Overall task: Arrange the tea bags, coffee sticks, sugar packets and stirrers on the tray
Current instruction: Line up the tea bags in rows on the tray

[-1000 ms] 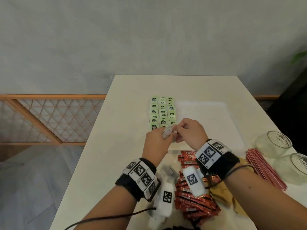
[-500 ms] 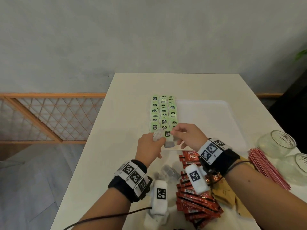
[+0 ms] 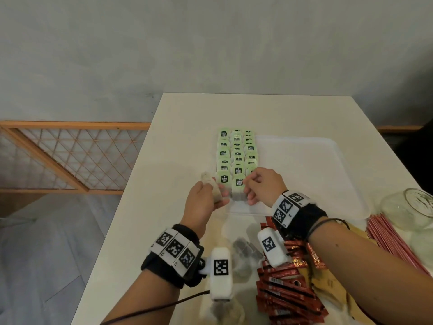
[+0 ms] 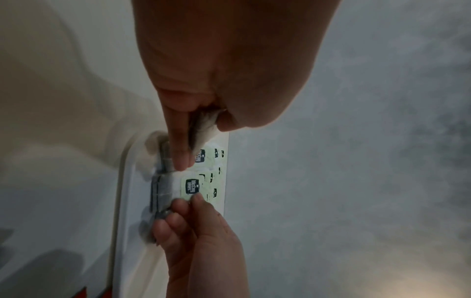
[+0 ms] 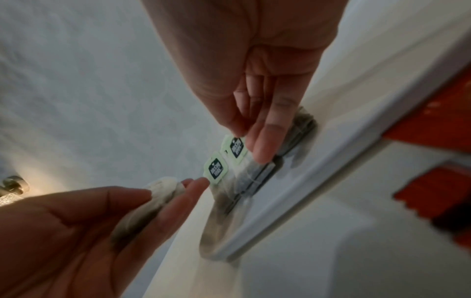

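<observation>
Tea bags with green tags (image 3: 236,151) lie in three columns on the left part of the white tray (image 3: 304,160). My right hand (image 3: 247,193) pinches one tea bag (image 3: 238,187) at the near end of the middle column, low on the tray; in the right wrist view its fingers (image 5: 265,141) sit at the tag (image 5: 235,148). My left hand (image 3: 222,198) grips a small bunch of tea bags (image 3: 212,184) just left of the tray's near corner. The left wrist view shows that bunch (image 4: 203,125) between thumb and fingers, with the placed tea bag (image 4: 165,189) below it.
Near me lie loose tea bags (image 3: 243,249), a heap of red coffee sticks (image 3: 288,289) and brown sugar packets (image 3: 332,285). Red stirrers (image 3: 393,242) and glass jars (image 3: 417,207) sit to the right. The table edge (image 3: 131,184) drops off on the left.
The hands have parted. The right hand brought one tea bag down to the near end of the middle column; the left hand drew back leftward with the other bags.
</observation>
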Demonstrator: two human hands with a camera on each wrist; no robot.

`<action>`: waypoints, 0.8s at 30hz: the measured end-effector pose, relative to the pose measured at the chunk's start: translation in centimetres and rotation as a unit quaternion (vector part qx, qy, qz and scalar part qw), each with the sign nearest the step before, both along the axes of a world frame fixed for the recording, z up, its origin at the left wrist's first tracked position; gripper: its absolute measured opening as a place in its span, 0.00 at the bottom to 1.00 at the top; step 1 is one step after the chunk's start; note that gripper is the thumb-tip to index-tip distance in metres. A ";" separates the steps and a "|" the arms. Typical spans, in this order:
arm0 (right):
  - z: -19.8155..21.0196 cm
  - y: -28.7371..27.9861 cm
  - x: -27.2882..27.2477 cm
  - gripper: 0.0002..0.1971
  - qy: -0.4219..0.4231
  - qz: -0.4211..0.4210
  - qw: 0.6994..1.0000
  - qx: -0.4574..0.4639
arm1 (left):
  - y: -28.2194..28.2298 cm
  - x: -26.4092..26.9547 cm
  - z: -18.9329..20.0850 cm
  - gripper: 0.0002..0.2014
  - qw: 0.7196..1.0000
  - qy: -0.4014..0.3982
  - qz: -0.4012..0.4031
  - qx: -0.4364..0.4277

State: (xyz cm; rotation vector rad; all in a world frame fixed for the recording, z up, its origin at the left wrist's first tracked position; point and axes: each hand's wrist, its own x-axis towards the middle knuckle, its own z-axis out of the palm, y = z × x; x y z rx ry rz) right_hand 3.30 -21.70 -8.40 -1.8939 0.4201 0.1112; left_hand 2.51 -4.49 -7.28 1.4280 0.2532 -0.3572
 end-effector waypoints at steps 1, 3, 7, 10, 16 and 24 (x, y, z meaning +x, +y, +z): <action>-0.1 0.1 0.2 0.04 -0.001 -0.002 1.000 -0.001 | -0.1 0.1 -0.2 0.14 1.000 -0.012 0.000 0.012; -0.2 0.2 0.4 0.04 0.001 -0.003 1.000 -0.006 | -0.2 0.2 -0.7 0.14 0.999 -0.029 0.000 0.032; -0.2 -0.1 0.2 0.06 -0.004 -0.010 1.000 -0.013 | -0.3 0.3 -1.2 0.12 0.999 -0.041 -0.006 0.034; 0.1 -0.4 -0.1 0.07 -0.035 -0.007 0.997 -0.073 | -0.5 0.0 -1.1 0.10 0.998 -0.060 -0.009 0.030; 1.9 0.5 -1.8 0.05 -0.104 0.042 0.994 -0.013 | -1.3 -0.8 -0.3 0.11 0.996 -0.089 -0.024 0.014; 3.0 0.4 -3.6 0.05 -0.115 0.046 0.992 -0.009 | -1.6 -2.0 0.7 0.08 0.993 -0.110 0.020 0.035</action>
